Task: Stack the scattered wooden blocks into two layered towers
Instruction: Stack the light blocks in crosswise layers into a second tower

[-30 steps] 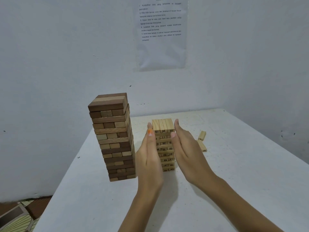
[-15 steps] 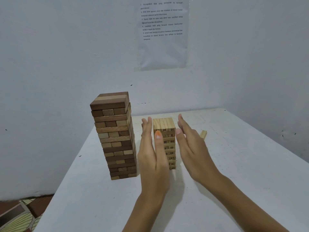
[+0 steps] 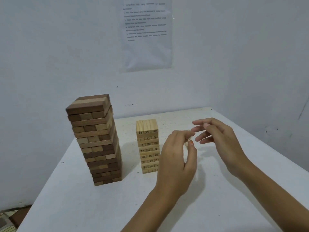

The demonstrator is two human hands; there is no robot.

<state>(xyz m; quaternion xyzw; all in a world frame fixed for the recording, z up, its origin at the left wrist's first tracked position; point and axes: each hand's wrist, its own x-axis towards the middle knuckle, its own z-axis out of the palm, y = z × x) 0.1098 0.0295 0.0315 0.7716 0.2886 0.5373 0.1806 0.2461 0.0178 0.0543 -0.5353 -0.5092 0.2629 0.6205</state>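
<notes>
Curled left grip (image 3: 177, 158), head view: thumb tip w/ orange nail close to fingertips, pale sliver btwn them too blurred to name, so can't tell if clamped on anything. Hovering just right of pale tower (image 3: 148, 146), covering tower's lower right corner. Right grip (image 3: 222, 141): apart, fingers loosely straight, pointing twd left grip, holding nothing, fingertips just beside left grip's knuckles, over right half of desk (image 3: 83, 206). Pale tower upright, mid-desk, nearer far edge, nos. printed on block ends. Dark tower (image 3: 96, 139): mixed brown & tan blocks, taller, upright, some layers slightly offset, near left edge, apart from pale tower. Printed sheet (image 3: 147, 34) on wall behind far edge.
</notes>
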